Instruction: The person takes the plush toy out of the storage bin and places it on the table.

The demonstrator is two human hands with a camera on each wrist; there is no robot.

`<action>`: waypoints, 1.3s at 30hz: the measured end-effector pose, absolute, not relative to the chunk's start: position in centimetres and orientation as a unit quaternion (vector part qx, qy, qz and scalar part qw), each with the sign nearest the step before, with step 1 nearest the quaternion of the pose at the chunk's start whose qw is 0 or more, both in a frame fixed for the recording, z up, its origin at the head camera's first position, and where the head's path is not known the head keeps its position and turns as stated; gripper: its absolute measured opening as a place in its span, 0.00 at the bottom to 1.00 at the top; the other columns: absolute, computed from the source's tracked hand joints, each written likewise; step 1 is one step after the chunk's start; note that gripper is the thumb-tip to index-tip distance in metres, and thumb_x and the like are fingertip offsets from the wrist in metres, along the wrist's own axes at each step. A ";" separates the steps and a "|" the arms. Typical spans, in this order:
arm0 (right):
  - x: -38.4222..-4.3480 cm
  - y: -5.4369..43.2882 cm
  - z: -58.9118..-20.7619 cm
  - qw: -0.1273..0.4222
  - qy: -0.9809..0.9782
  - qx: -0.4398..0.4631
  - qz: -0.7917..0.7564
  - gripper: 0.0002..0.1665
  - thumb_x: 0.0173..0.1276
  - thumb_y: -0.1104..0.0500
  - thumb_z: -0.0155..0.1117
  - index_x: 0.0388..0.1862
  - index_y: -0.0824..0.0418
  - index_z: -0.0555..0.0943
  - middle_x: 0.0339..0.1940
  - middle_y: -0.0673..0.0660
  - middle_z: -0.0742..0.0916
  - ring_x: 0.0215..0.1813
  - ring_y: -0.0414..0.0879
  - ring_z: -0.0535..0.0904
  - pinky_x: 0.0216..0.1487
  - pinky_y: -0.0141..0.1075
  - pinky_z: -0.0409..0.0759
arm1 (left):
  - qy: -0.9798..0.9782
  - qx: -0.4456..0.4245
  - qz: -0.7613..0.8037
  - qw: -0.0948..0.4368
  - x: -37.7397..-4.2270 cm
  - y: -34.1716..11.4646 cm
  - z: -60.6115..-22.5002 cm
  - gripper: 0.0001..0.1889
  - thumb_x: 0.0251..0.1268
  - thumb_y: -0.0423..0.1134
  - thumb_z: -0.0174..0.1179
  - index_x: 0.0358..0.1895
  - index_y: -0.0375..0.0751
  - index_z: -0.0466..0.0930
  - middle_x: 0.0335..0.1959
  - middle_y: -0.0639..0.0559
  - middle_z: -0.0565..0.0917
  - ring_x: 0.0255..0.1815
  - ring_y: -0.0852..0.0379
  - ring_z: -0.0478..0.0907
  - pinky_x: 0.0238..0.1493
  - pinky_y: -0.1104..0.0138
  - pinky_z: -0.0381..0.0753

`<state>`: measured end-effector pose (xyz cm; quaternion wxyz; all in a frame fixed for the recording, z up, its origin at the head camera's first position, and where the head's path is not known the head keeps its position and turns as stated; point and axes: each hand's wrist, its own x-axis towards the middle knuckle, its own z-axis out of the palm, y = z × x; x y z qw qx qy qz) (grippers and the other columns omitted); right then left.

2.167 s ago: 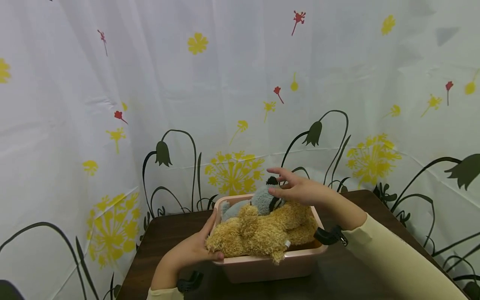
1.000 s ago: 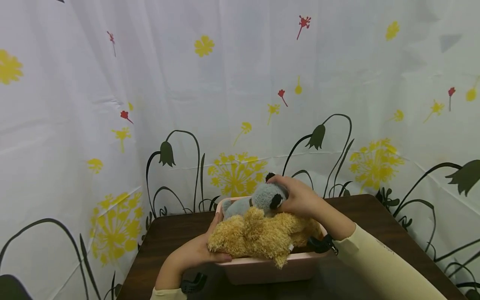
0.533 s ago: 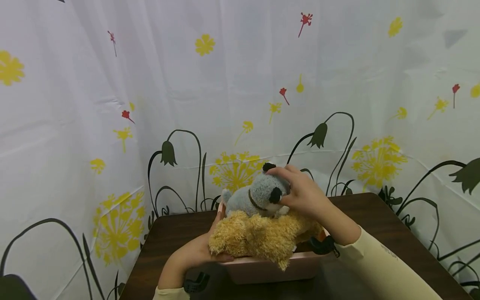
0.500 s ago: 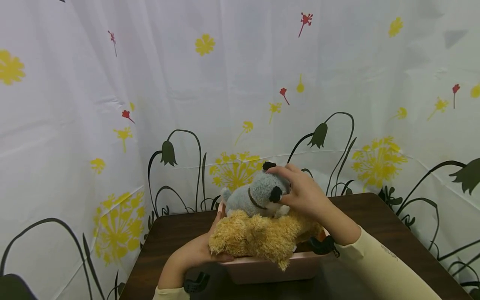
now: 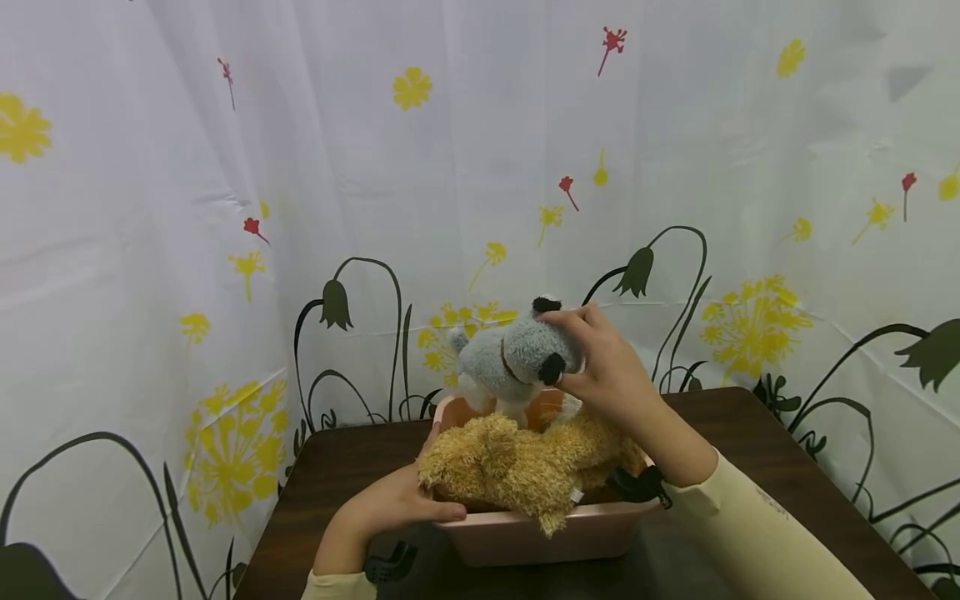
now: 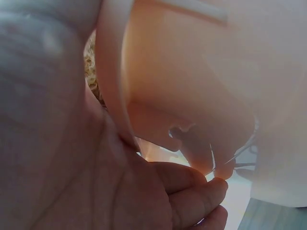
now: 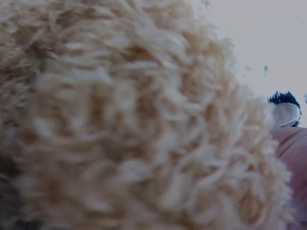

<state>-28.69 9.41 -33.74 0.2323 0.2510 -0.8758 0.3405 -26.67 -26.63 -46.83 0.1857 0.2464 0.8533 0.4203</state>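
My right hand [image 5: 611, 367] grips a grey plush animal [image 5: 487, 358] by its head, thumb and fingers on either side near the black ears. The toy's body hangs level over a pink plastic bin [image 5: 540, 542]. My left hand [image 5: 393, 504] holds the bin's left end, thumb at the front rim; in the left wrist view the fingers [image 6: 192, 203] curl below the rim [image 6: 112, 72]. A curly golden-brown plush toy [image 5: 517, 467] lies in the bin, partly over its front rim. In the right wrist view its fur [image 7: 144, 124] hides most of my right hand [image 7: 295, 153].
The bin stands on a dark brown wooden table [image 5: 337, 467]. Behind it hangs a white curtain [image 5: 480, 167] printed with flowers. Black wrist mounts [image 5: 637, 483] sit on both wrists.
My right hand has closed on the grey plush animal's head and raised it out of the bin, above the golden-brown toy. My left hand has stayed at the bin's left end.
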 end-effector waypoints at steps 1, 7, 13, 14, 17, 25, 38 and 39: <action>-28.7 9.4 -33.8 0.232 -0.875 0.250 0.343 0.53 0.58 0.69 0.84 0.78 0.36 0.76 0.59 0.52 0.78 0.43 0.51 0.76 0.42 0.46 0.79 | 0.852 0.248 0.422 0.186 -26.7 -26.6 -46.8 0.71 0.71 0.57 0.74 0.86 0.65 0.11 0.90 0.54 0.19 0.93 0.38 0.36 0.85 0.34 0.55; -28.4 10.0 -34.2 0.252 -0.864 0.245 0.360 0.51 0.59 0.68 0.84 0.78 0.37 0.76 0.60 0.53 0.77 0.47 0.52 0.79 0.45 0.46 0.81 | 0.847 0.229 0.435 0.204 -26.7 -26.5 -46.8 0.71 0.71 0.57 0.74 0.87 0.59 0.13 0.90 0.52 0.17 0.93 0.36 0.31 0.85 0.32 0.53; -27.9 11.9 -33.4 0.339 -0.828 0.235 0.379 0.52 0.58 0.74 0.79 0.78 0.39 0.77 0.60 0.58 0.78 0.48 0.53 0.80 0.43 0.47 0.77 | 0.842 0.227 0.443 0.206 -26.5 -26.5 -46.9 0.71 0.72 0.56 0.74 0.88 0.58 0.13 0.90 0.49 0.19 0.93 0.35 0.34 0.84 0.33 0.56; -27.8 12.5 -33.3 0.356 -0.820 0.229 0.384 0.52 0.58 0.73 0.80 0.78 0.39 0.78 0.60 0.58 0.78 0.50 0.53 0.80 0.45 0.47 0.78 | 0.839 0.229 0.448 0.206 -26.5 -26.5 -47.0 0.70 0.72 0.56 0.74 0.88 0.59 0.14 0.91 0.49 0.21 0.93 0.36 0.36 0.84 0.34 0.58; -27.4 14.7 -33.1 0.400 -0.788 0.216 0.416 0.52 0.58 0.75 0.81 0.78 0.43 0.79 0.60 0.62 0.77 0.61 0.50 0.77 0.57 0.40 0.77 | 0.829 0.229 0.462 0.215 -26.4 -26.5 -47.0 0.68 0.73 0.54 0.73 0.88 0.61 0.15 0.93 0.49 0.29 0.92 0.38 0.45 0.82 0.37 0.63; -26.4 20.0 -32.5 0.521 -0.749 0.124 0.391 0.49 0.54 0.73 0.85 0.75 0.46 0.83 0.56 0.35 0.74 0.64 0.31 0.69 0.62 0.25 0.64 | 0.835 0.233 0.450 0.215 -26.5 -26.5 -46.9 0.70 0.73 0.56 0.73 0.88 0.58 0.13 0.91 0.48 0.22 0.93 0.35 0.41 0.83 0.34 0.60; -26.5 26.5 -34.9 0.535 -0.774 0.004 0.338 0.47 0.53 0.69 0.87 0.73 0.45 0.85 0.54 0.22 0.62 0.57 0.38 0.72 0.58 0.33 0.68 | 0.846 0.233 0.433 0.207 -26.6 -26.4 -46.9 0.70 0.71 0.58 0.74 0.89 0.55 0.15 0.92 0.49 0.24 0.92 0.38 0.45 0.83 0.37 0.61; -26.7 26.8 -35.2 0.533 -0.777 0.001 0.334 0.48 0.53 0.68 0.87 0.73 0.46 0.85 0.54 0.22 0.62 0.56 0.45 0.74 0.57 0.38 0.70 | 0.848 0.232 0.431 0.203 -26.5 -26.5 -46.9 0.71 0.71 0.58 0.74 0.88 0.55 0.15 0.92 0.49 0.23 0.92 0.38 0.44 0.83 0.37 0.61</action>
